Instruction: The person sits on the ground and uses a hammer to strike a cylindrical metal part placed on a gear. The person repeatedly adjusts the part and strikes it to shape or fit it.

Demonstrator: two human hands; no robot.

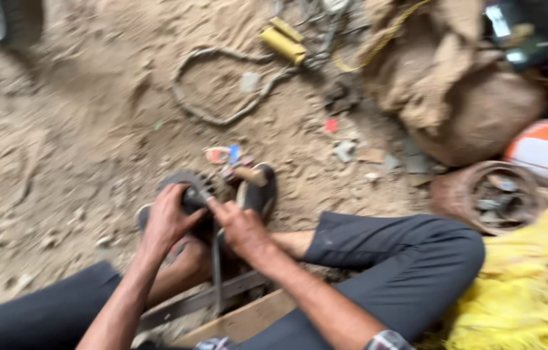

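Looking down from the head view, a dark toothed gear [186, 185] is seen low on sandy ground [60, 149], near the middle. The left hand [167, 217] is curled around its near left edge, gripping it. The right hand [241, 227] is pressed against its right side, forefinger extended, the other fingers folded. A rusty drum [494, 198] lies far right.

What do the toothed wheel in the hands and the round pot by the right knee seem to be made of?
Toothed wheel: probably metal, dark grey and dull, with cut teeth along its rim; both the left hand and the right hand grip it. Pot: probably rusted iron or steel, with a rough red-brown surface; blur leaves this open.
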